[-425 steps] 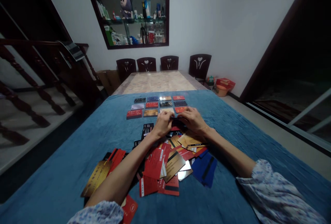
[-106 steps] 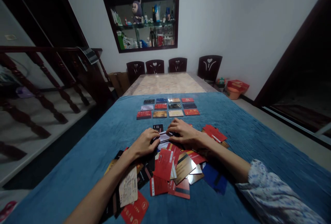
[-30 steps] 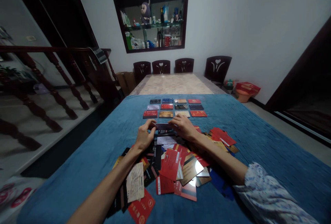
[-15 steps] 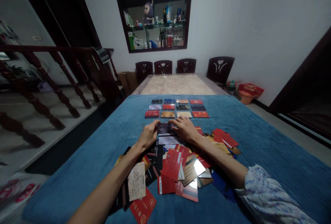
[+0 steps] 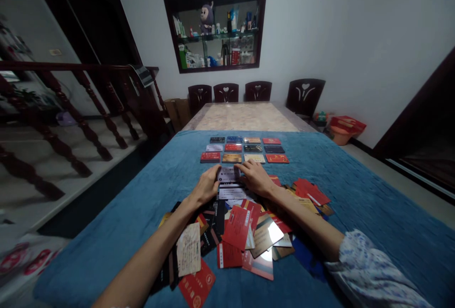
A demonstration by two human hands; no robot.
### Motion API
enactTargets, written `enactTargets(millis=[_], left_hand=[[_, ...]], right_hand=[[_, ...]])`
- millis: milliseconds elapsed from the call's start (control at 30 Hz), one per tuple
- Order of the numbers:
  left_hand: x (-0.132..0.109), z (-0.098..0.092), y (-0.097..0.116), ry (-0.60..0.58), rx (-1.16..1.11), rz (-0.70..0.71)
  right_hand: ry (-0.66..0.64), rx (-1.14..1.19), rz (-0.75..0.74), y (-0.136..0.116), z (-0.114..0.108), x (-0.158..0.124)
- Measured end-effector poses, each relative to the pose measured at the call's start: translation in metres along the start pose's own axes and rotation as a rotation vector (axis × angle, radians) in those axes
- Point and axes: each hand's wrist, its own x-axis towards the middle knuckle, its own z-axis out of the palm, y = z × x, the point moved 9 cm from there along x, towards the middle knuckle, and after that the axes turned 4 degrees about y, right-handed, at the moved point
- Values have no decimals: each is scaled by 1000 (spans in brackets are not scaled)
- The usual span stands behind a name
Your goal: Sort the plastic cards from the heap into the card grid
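Observation:
Between my two hands is a pale grey printed card [image 5: 229, 174], tilted toward me. My left hand [image 5: 208, 185] pinches its left edge, and the fingers of my right hand [image 5: 256, 176] close on its right edge. Just below it lies a white card with a dark stripe [image 5: 232, 193], at the top of a loose heap. In that heap are red cards [image 5: 236, 227], a gold card [image 5: 265, 234], black cards [image 5: 213, 218] and a worn cream card [image 5: 189, 249]. Beyond my hands, cards lie in three neat rows, among them a gold-brown card [image 5: 232, 158] and a cream card [image 5: 254, 158].
A blue cloth [image 5: 142, 189] covers the near part of the table, and the bare marbled tabletop [image 5: 241, 116] shows behind it. Dark chairs [image 5: 226, 93] stand at the far end. A wooden railing [image 5: 78, 123] runs along the left; an orange bin [image 5: 340, 135] stands at right.
The card between my hands has tipped, so its printed face now looks lighter and clearer. Both hands stay on it in nearly the same place. The view has shifted slightly.

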Motion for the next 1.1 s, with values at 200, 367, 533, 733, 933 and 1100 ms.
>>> enactTargets(millis=[200, 367, 533, 733, 933, 1100], left_hand=[[3, -2, 0, 10, 6, -23], [4, -4, 5, -13, -11, -27], [7, -5, 8, -57, 20, -6], [13, -10, 9, -136, 38, 20], [24, -24, 7, -175, 10, 69], [33, -34, -2, -217, 28, 104]], right_hand=[[11, 62, -53, 1, -6, 1], [-12, 94, -69, 1, -8, 3], [-43, 69, -43, 1, -9, 2], [-68, 37, -57, 1, -15, 7], [-66, 42, -127, -2, -20, 24], [-121, 28, -142, -4, -17, 42]])
